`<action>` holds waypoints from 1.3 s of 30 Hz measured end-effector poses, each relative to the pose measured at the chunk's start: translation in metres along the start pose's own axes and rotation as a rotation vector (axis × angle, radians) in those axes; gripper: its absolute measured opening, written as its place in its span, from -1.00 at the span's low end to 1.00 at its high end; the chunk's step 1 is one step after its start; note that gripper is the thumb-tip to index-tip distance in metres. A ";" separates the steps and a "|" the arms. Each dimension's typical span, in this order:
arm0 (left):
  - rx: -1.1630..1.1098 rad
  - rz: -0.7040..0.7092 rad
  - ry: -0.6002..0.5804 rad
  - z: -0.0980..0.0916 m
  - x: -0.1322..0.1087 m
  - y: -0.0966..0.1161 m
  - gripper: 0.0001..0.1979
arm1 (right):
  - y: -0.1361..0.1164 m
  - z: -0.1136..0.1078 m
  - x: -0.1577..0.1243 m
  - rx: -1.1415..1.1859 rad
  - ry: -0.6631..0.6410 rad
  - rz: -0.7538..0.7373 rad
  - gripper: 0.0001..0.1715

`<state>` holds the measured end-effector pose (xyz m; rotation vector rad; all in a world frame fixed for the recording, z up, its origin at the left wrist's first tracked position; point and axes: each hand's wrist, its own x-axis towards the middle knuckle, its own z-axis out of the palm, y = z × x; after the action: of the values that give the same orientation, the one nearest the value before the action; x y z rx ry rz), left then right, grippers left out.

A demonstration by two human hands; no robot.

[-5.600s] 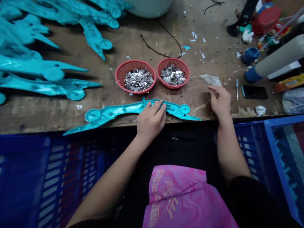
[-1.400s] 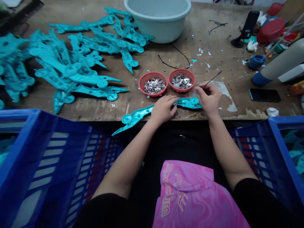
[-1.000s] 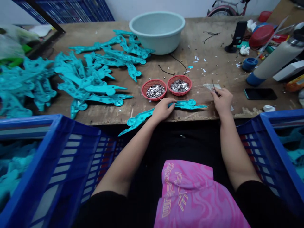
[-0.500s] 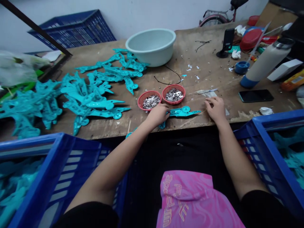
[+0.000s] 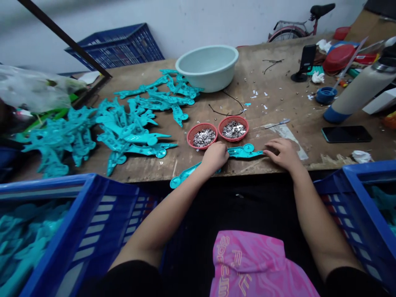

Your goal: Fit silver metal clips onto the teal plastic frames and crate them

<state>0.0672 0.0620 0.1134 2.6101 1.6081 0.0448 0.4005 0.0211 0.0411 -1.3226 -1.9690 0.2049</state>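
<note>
My left hand [image 5: 216,156] is closed round a turquoise plastic part [image 5: 246,152] at the table's front edge. This part is long and jointed-looking, with a round disc near its right end; its middle is hidden under my fingers. Another turquoise length [image 5: 184,176] shows beneath my left wrist; I cannot tell whether it belongs to the same part. At the pointed right tip, my right hand [image 5: 283,152] rests with thumb and fingers apart. Just behind my left hand stand two red baskets, the left basket [image 5: 189,138] and the right basket [image 5: 246,131], both holding small shiny metal pieces.
Turquoise parts [image 5: 130,128] lie piled on the left. A pale basin [image 5: 206,76] stands behind. A thin screwdriver-like tool [image 5: 276,123], a phone [image 5: 346,134] and a bottle [image 5: 355,93] are to the right. Blue crates, left [image 5: 102,218] and right [image 5: 349,194], flank my lap.
My right hand has come slightly closer to the part's tip. The camera view has shifted, so the table's things appear further right. My left hand keeps its hold.
</note>
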 end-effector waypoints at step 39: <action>-0.160 -0.479 0.546 -0.089 -0.091 -0.266 -0.38 | 0.003 -0.048 0.043 -0.268 0.273 0.386 -0.19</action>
<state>-0.2169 0.1042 0.1824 2.1304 2.2372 0.8757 0.4264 0.0463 0.0946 -1.7978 -1.5382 -0.0594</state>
